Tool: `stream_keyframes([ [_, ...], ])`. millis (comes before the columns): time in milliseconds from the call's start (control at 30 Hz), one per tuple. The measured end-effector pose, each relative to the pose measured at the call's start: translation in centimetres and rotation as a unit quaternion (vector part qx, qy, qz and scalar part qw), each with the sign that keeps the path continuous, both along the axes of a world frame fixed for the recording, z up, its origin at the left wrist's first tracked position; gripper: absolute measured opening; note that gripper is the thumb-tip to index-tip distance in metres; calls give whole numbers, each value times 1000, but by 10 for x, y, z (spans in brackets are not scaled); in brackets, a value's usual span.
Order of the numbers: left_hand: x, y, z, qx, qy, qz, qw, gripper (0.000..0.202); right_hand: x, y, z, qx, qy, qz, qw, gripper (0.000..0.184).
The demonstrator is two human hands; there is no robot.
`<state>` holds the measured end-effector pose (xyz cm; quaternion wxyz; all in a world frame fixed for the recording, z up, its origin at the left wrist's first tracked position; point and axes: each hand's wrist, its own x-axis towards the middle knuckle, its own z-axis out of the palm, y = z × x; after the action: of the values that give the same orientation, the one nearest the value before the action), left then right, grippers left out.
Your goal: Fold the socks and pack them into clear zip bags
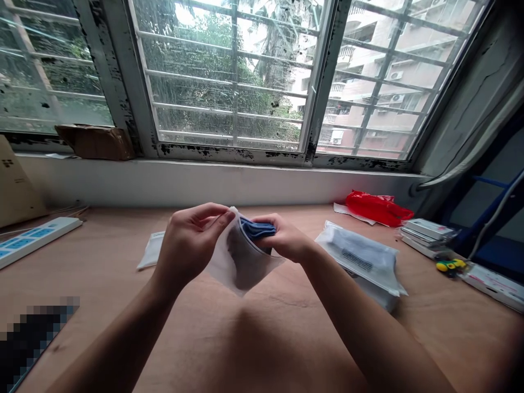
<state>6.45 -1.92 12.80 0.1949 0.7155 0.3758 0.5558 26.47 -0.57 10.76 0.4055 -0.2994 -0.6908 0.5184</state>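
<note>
My left hand point(192, 243) pinches the upper edge of a small frosted plastic bag point(241, 262), held above the wooden table point(266, 327). My right hand point(284, 237) grips a folded blue cloth point(257, 228) at the bag's open mouth; part of the cloth sits inside the bag and shows as a dark patch through the plastic. Both hands are closed.
A stack of filled plastic bags point(362, 262) lies to the right, an empty bag point(152, 250) to the left. A power strip point(33, 239) is at far left. A red bag point(376, 207), small boxes point(428, 234) and a yellow-green item point(450, 266) lie at right. A cardboard box point(96, 142) sits on the sill.
</note>
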Motion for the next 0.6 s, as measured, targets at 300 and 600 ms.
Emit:
stream_keyframes([
  [300,10,-16,6,125,107,21,986,14,-20,-23,10,177,-103,-87,975,12],
  [600,19,-24,-3,172,109,32,979,14,-43,-15,-3,354,-341,-166,855,13],
])
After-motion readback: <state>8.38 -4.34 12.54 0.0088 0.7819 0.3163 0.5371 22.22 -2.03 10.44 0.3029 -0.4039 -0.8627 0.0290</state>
